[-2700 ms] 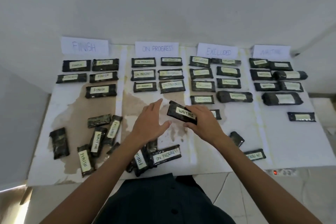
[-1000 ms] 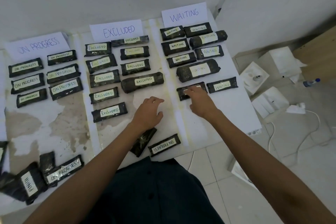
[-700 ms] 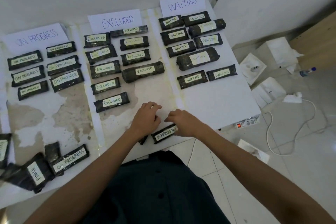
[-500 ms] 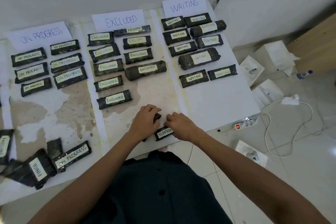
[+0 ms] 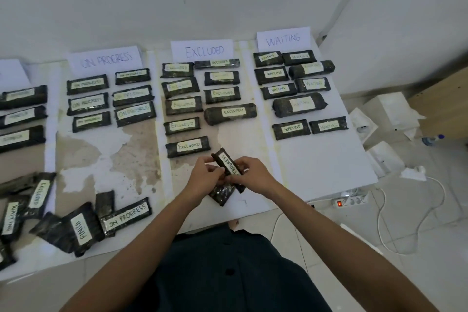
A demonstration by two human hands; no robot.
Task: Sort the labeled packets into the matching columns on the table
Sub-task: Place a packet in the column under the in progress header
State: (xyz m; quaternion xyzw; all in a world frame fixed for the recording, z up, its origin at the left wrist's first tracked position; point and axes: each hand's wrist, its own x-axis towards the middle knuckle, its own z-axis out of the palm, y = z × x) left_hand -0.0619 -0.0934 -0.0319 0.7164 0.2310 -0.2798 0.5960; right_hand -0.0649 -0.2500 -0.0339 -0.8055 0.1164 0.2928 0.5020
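Both hands meet above the table's (image 5: 316,172) near edge, below the EXCLUDED column. My right hand (image 5: 253,175) pinches a dark packet labelled ON PROGRESS (image 5: 228,163), raised and tilted. My left hand (image 5: 203,178) grips a second dark packet (image 5: 222,194) whose label is hidden. Paper signs ON PROGRESS (image 5: 106,59), EXCLUDED (image 5: 202,50) and WAITING (image 5: 283,39) head columns of sorted packets. A loose pile of unsorted packets (image 5: 83,225) lies at the near left, showing FINISH, ON PROGRESS, WAITING and EXCLUDED labels.
Part of the FINISH column (image 5: 22,114) shows at the far left. On the floor to the right lie white boxes (image 5: 387,109), a power strip (image 5: 350,201) with a lit switch, a white cable (image 5: 379,223) and a small bottle (image 5: 431,139).
My right hand set a WAITING packet into its column, then came back to the near edge. Both hands picked up the two packets lying there and lifted them.
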